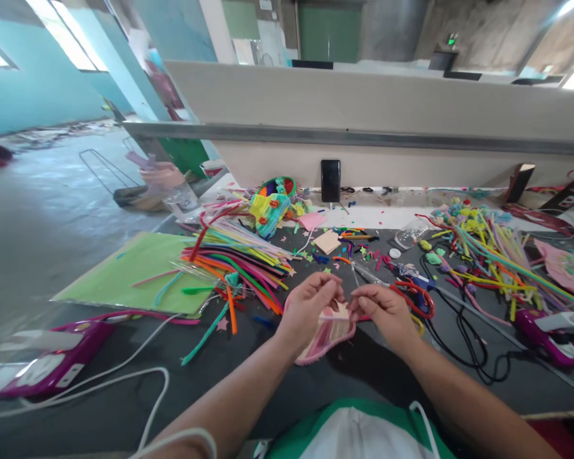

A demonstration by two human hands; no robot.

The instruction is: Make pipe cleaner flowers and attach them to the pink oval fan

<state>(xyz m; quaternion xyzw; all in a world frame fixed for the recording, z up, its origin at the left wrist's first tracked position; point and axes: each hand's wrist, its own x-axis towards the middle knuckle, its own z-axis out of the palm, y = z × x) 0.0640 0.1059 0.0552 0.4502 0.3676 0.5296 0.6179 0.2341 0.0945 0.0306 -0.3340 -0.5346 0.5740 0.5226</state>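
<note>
My left hand (310,305) grips a pink-edged pipe-cleaner craft piece (332,335) with cream and pink bands, tilted over the dark tabletop. Close beside it, my right hand (385,313) is closed in a pinch at the piece's upper right edge, where a bit of pink pipe cleaner (362,318) shows under the fingers. The fingertips of both hands nearly meet and hide part of the piece. Red-handled scissors (418,298) lie just beyond my right hand.
Bundled pipe cleaners (249,255) lie left, partly over a green sheet pack (138,274); another colourful heap (488,255) lies right. A phone (330,180) leans on the white partition (387,166). Purple power strips (52,357) and white cables (160,389) flank the workspace. Small scraps are scattered around.
</note>
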